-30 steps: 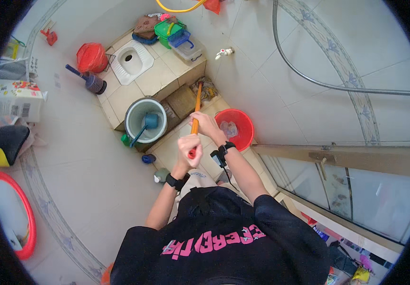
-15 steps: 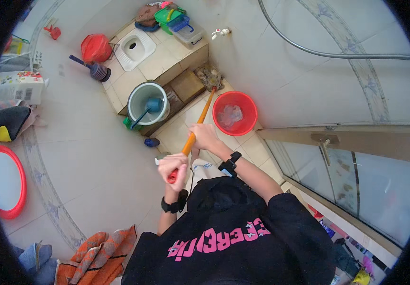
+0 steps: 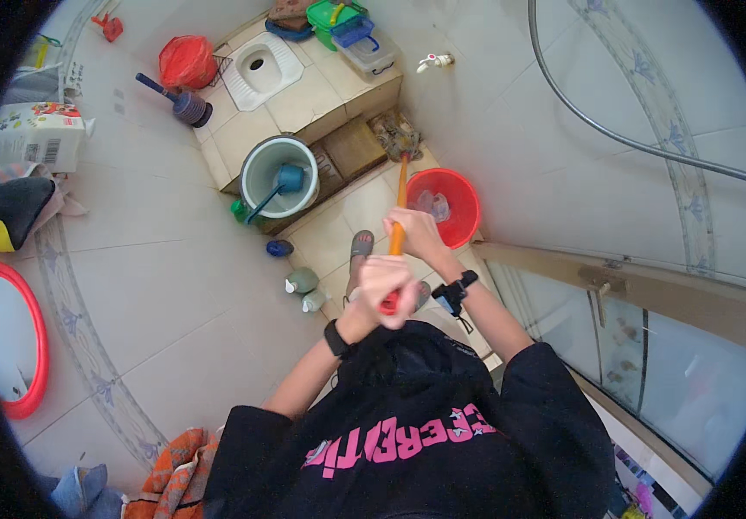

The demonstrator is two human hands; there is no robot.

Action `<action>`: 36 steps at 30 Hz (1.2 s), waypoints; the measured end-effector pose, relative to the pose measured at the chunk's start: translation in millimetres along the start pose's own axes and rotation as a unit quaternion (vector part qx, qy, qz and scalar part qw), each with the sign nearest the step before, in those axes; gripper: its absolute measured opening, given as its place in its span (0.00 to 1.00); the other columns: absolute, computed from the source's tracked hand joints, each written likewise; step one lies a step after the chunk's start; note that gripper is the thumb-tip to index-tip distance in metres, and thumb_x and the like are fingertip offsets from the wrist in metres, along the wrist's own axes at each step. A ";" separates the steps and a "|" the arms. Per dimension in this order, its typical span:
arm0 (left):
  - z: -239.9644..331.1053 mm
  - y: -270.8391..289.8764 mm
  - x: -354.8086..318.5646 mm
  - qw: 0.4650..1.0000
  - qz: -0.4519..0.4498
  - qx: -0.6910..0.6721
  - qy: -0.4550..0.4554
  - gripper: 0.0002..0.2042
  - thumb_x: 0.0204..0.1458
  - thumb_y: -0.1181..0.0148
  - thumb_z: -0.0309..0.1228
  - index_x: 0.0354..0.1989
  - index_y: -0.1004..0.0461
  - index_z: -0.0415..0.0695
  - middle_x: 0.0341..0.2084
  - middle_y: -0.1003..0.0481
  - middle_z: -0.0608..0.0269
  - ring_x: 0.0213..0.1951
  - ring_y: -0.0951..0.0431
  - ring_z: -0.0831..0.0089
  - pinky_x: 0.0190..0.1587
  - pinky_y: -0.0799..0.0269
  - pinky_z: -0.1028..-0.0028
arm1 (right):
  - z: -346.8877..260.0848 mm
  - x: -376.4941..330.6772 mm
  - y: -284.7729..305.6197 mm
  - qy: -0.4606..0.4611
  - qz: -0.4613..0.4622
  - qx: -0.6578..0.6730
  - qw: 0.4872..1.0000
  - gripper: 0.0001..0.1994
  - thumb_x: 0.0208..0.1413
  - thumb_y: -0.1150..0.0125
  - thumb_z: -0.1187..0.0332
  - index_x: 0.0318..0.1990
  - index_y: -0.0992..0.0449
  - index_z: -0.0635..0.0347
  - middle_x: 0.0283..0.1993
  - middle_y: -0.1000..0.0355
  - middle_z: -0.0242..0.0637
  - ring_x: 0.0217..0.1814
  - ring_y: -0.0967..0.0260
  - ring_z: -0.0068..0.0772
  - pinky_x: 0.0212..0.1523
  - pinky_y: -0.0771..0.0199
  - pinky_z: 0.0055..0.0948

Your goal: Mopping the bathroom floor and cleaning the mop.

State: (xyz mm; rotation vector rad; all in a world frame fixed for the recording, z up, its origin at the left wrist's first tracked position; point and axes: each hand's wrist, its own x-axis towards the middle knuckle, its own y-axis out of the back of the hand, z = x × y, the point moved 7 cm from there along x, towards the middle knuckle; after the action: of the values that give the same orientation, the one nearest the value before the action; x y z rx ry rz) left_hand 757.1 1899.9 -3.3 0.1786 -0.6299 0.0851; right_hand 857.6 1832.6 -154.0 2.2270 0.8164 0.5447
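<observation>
Hands share one orange mop handle (image 3: 400, 201): the left hand (image 3: 386, 290) is wrapped tight round its red top end, the right hand (image 3: 413, 233) clenched round the shaft just below; the mop head (image 3: 397, 137) lies on the tiled floor beside the raised step, near the red basin (image 3: 448, 206) and the grey bucket (image 3: 279, 176) holding a blue ladle (image 3: 279, 184); a wide sideways sweep would likely knock the basin and spill it; the sandalled foot (image 3: 361, 249) on possibly wet tile could slip; small bottles (image 3: 304, 288) nearby might topple.
</observation>
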 end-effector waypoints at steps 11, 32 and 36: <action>24.9 -188.0 -12.4 0.929 -0.362 -0.066 -0.046 0.13 0.32 0.35 0.30 0.27 0.31 0.43 0.21 0.28 0.57 0.28 0.24 0.57 0.30 0.31 0.61 | 48.8 -205.3 106.2 -0.434 -0.075 0.242 0.865 0.18 0.61 0.52 0.59 0.49 0.32 0.65 0.39 0.24 0.49 0.35 0.26 0.51 0.39 0.25 0.46; -62.4 2.6 -10.0 0.761 -0.542 0.117 0.337 0.27 0.39 0.31 0.32 0.51 0.33 0.44 0.45 0.27 0.51 0.51 0.28 0.53 0.51 0.31 0.57 | -84.7 -147.9 36.1 -0.518 -0.028 0.765 0.382 0.14 0.61 0.46 0.66 0.51 0.34 0.59 0.38 0.31 0.32 0.38 0.31 0.29 0.49 0.27 0.37; -111.5 53.1 0.7 0.768 -0.483 0.259 0.331 0.20 0.46 0.37 0.34 0.48 0.30 0.43 0.39 0.23 0.51 0.43 0.23 0.51 0.47 0.29 0.56 | -69.2 -160.8 61.6 -0.518 0.025 0.749 0.412 0.15 0.63 0.49 0.64 0.54 0.35 0.58 0.33 0.35 0.29 0.25 0.39 0.19 0.29 0.30 0.22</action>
State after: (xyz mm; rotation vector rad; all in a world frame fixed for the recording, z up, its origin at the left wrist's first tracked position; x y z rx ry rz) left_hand 815.0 1973.4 -83.9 0.9515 0.2735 -0.6711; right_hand 727.1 1719.7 -85.6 2.9832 0.3506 -2.3939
